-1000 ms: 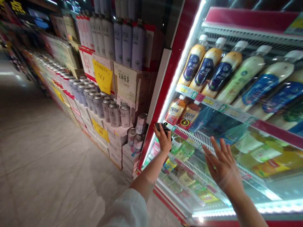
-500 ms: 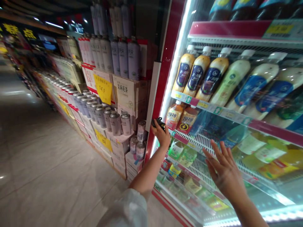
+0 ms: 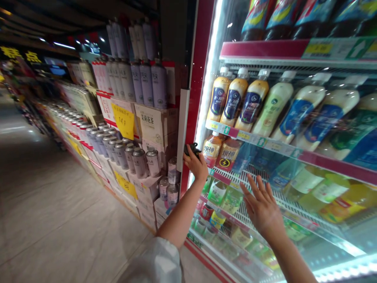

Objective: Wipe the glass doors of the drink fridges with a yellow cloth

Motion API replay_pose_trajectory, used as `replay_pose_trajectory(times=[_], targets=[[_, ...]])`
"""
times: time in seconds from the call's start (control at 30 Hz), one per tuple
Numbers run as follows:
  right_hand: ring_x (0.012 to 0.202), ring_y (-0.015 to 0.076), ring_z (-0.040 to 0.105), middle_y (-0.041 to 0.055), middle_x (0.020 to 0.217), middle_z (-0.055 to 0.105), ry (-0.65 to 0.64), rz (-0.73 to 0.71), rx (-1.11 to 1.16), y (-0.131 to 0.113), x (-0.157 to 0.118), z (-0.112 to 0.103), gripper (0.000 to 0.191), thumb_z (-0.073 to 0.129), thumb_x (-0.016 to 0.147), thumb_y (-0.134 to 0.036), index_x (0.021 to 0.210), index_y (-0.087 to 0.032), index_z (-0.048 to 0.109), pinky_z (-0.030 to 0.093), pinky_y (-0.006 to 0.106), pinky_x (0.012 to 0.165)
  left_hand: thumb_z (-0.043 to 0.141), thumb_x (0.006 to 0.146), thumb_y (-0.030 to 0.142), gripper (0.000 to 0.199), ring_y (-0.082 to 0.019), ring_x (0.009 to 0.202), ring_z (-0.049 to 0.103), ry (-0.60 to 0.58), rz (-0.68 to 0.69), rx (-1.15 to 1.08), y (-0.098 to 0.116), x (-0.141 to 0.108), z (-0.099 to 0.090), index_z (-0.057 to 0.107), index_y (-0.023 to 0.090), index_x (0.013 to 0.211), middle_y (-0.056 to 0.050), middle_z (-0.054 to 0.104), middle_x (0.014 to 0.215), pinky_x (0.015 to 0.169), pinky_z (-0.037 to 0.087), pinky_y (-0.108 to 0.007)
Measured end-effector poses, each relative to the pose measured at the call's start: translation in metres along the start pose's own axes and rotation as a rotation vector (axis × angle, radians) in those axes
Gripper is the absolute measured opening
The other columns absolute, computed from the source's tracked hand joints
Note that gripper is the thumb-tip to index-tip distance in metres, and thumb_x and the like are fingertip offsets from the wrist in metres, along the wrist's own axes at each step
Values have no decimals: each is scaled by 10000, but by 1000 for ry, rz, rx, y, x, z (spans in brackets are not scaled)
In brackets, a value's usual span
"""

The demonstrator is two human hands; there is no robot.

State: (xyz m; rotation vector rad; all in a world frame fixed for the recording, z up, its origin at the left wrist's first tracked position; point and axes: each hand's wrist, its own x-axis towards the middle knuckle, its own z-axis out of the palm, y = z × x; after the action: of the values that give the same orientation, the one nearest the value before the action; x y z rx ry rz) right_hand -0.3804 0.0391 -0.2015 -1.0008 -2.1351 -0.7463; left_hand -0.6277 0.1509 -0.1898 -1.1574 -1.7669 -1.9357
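My left hand (image 3: 197, 166) is at the red edge of a lit drinks cooler (image 3: 196, 78), its fingers closed on a small black object (image 3: 191, 150). What kind of object that is, I cannot make out. Farther right, my right hand (image 3: 263, 212) is open with fingers spread, in front of the cooler's glass. Whether the palm touches the glass is unclear. Behind the hands, an orange-capped drink bottle (image 3: 211, 151) and a dark-red labelled bottle (image 3: 228, 155) stand on a wire shelf (image 3: 259, 173). Cream-coloured bottles (image 3: 253, 104) line the shelf above.
Left of the cooler, stacked drink cartons (image 3: 151, 122) carry cans (image 3: 140, 161) and tall lilac bottles (image 3: 159, 84). A yellow price sign (image 3: 123, 121) hangs on them. Grey tiled floor (image 3: 59, 220) runs along the stack. More bottles (image 3: 309, 19) stand on the cooler's top shelf.
The view has shifted, so the cooler and stacked drinks appear lower and farther left. My right hand appears farther left too, still spread. My left hand stays by the cooler edge with the black object.
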Motion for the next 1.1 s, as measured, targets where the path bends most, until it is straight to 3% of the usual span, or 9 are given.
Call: replay_pose_trajectory(times=[0.1,0.23,0.37,0.5,0.63,0.73,0.83,0.93,1.1], targets=[[1574,354,227,88,1711,239,-16,5,-29,0,0,0,591,525,995,-133,1564,-266,432,358,630,1224,468,998,353,642,-365,1589,168,-76,232,-14,20,-7,1,329,207,1608,-183,170,1712,1252,249,-582],[1579,344,217,103,1704,258,-25,7,-58,1,-1,2,547,526,1011,-167,1547,-246,453,349,616,1230,585,937,339,657,-375,1598,133,-323,618,-17,-11,-51,-10,409,299,1569,-101,157,1730,1250,263,-596],[1576,330,240,88,1689,304,-51,10,-60,5,-3,3,534,520,1010,-178,1537,-248,474,332,595,1245,552,941,259,684,-394,1582,192,-266,428,-31,-41,-55,-13,353,249,1596,-172,153,1717,1217,313,-602],[1574,316,258,76,1678,332,-76,27,-61,7,-3,5,568,511,1005,-167,1563,-254,444,321,581,1258,468,990,286,672,-377,1587,177,-85,209,-24,-9,-16,-2,271,193,1626,-216,147,1710,1235,269,-599],[1589,296,208,100,1659,373,-59,42,-22,7,-3,11,583,464,996,-98,1571,-180,423,315,584,1265,536,966,332,668,-393,1599,120,-209,455,-12,16,-23,-1,354,229,1600,-158,126,1735,1252,240,-613],[1592,277,196,110,1649,397,-17,43,61,9,-3,11,637,428,972,-38,1593,-170,381,322,590,1264,659,898,290,619,-396,1572,239,-337,803,0,-7,-58,-10,521,299,1502,-121,330,1674,1232,317,-595],[1584,278,219,109,1640,418,18,27,137,14,-2,4,665,419,965,-19,1602,-202,371,374,583,1243,702,877,181,555,-279,1453,490,-413,1045,49,-36,-77,-17,631,431,1366,-39,597,1471,1216,394,-472],[1577,282,234,115,1625,441,45,40,176,16,0,-6,651,436,987,-47,1608,-225,359,465,545,1191,711,889,169,602,-232,1410,543,-433,1112,77,-33,-61,-14,594,477,1392,-10,625,1447,1224,396,-424],[1563,302,272,132,1611,459,117,105,187,7,10,-15,611,472,1009,-92,1594,-242,381,536,532,1122,740,883,293,736,-350,1560,301,-413,962,41,22,-17,-5,441,367,1552,-88,386,1661,1264,309,-572]])
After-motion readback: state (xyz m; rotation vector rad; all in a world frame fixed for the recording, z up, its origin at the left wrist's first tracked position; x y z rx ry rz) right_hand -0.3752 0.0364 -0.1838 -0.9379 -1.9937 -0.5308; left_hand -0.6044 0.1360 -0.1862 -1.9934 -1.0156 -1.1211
